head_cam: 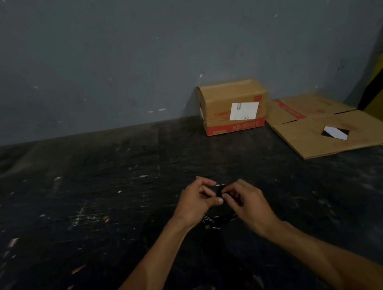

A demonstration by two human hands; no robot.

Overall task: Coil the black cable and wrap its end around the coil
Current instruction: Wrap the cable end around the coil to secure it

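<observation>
- While two bare forearms reach in from the bottom edge, the dark, scuffed table (pixel 97 202) stretches away on the left, flecked with pale and reddish marks.
- One left hand (pixel 197 199) — fingers curled in, thumb tip pressed toward the middle — pinches the black cable (pixel 219 190) from its side.
- One cable only, and it sits right between the two hands, held above the tabletop; a few loops of it hang below the wrists, though how many turns I cannot tell in this gloom.
- One right hand (pixel 246 200), fingers bent tight, grips the same bundle from the other side, its fingertips almost touching the left thumb.
- Further back, one upright cardboard box (pixel 233 107) with a white label stands against the grey wall.
- Beside it on the right, one flattened cardboard sheet (pixel 335 127) lies on the table.
</observation>
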